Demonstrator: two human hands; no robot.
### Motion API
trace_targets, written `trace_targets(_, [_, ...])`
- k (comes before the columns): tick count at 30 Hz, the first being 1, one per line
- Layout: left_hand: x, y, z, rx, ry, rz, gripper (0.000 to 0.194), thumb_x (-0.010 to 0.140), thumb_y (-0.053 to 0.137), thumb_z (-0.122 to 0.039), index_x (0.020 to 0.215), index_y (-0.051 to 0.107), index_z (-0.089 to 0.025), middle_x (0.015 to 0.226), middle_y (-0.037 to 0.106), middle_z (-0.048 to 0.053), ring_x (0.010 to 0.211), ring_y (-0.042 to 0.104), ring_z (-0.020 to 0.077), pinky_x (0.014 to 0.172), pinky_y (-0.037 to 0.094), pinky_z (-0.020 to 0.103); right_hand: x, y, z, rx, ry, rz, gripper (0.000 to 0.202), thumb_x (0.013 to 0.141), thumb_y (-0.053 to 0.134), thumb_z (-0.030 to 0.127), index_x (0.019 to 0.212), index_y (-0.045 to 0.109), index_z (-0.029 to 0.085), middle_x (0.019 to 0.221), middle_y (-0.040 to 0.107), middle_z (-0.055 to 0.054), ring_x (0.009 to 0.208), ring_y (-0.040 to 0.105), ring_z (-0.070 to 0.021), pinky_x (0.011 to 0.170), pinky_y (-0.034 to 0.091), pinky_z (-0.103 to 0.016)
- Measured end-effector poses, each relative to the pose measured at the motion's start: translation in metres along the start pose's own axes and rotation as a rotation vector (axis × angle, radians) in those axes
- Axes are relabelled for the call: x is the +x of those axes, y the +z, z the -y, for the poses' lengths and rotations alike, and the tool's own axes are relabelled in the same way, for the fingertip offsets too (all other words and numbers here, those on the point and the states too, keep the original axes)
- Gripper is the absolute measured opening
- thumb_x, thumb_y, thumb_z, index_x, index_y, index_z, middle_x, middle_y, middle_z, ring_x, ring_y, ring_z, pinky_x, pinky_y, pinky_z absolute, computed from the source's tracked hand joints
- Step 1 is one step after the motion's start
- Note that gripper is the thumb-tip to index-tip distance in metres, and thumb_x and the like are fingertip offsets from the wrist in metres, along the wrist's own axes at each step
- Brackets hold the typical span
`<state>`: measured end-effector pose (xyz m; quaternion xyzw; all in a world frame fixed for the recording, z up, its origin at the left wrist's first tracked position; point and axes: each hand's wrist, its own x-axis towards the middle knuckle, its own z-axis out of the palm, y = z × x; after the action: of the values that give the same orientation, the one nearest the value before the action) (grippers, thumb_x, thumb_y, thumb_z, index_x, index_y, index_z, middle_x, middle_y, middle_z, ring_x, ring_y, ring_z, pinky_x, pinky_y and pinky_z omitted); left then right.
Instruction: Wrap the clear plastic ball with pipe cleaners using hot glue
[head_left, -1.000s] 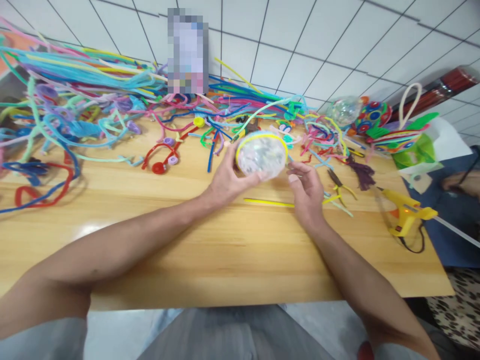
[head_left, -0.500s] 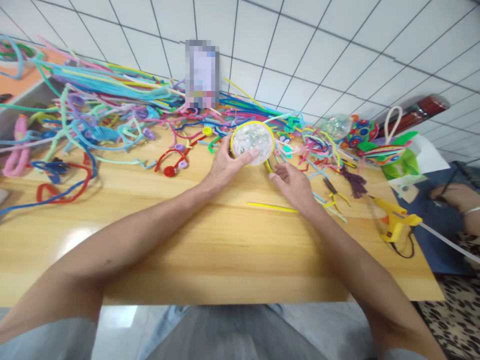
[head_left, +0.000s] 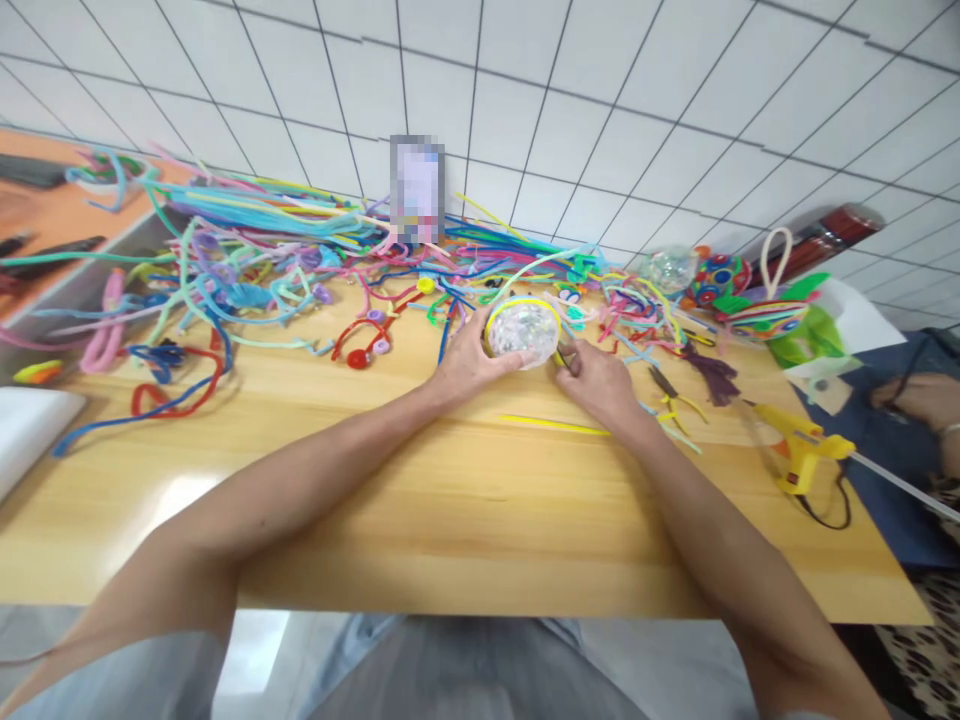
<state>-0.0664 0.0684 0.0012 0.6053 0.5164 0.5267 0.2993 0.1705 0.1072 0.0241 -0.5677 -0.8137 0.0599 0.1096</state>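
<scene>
My left hand (head_left: 466,362) grips a clear glittery ball (head_left: 520,330) ringed by a yellow pipe cleaner, held just above the wooden table (head_left: 420,500). My right hand (head_left: 596,378) sits right beside the ball, fingers pinched on the loose end of that yellow pipe cleaner at the ball's lower right. A straight yellow pipe cleaner (head_left: 555,425) lies on the table just in front of my right hand.
A big tangle of coloured pipe cleaners (head_left: 270,270) covers the back of the table. Small pliers (head_left: 671,395), a yellow glue gun (head_left: 799,450), a second clear ball (head_left: 670,268) and a decorated ball (head_left: 720,278) lie to the right. Another person's hand (head_left: 926,400) is at the far right.
Both hands and the ball have shifted farther from me. My right hand, which hung apart from the ball, has closed in and pinched the yellow pipe cleaner end.
</scene>
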Motion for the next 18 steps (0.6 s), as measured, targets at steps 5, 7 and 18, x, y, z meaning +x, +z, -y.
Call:
trace_targets(5, [0.002, 0.004, -0.011, 0.037, -0.029, 0.028, 0.075, 0.076, 0.086, -0.052, 0.139, 0.060, -0.021, 0.143, 0.067, 0.013, 0.134, 0.063, 0.0346, 0.118, 0.049, 0.051, -0.009, 0.004, -0.009, 0.069, 0.019, 0.010, 0.031, 0.083, 0.065, 0.030, 0.113, 0.068, 0.023, 0.085, 0.078, -0.004, 0.081, 0.073, -0.0258, 0.069, 0.048, -0.033])
trace_targets(7, [0.004, 0.005, -0.015, 0.009, -0.030, 0.064, 0.073, 0.077, 0.085, -0.054, 0.138, 0.061, -0.021, 0.142, 0.068, 0.013, 0.132, 0.064, 0.0337, 0.116, 0.051, 0.051, -0.011, 0.009, -0.010, 0.090, 0.008, -0.027, 0.029, 0.083, 0.065, 0.029, 0.111, 0.068, 0.023, 0.085, 0.077, -0.003, 0.081, 0.072, -0.0255, 0.070, 0.049, -0.033])
trace_targets(18, [0.027, 0.014, 0.002, 0.097, 0.084, 0.189, 0.080, 0.081, 0.082, -0.060, 0.148, 0.057, -0.022, 0.147, 0.066, 0.015, 0.139, 0.061, 0.0353, 0.122, 0.046, 0.057, -0.017, 0.028, -0.024, 0.296, -0.227, -0.291, 0.059, 0.088, 0.072, 0.038, 0.142, 0.056, 0.018, 0.135, 0.069, -0.020, 0.127, 0.066, -0.0361, 0.108, 0.055, -0.055])
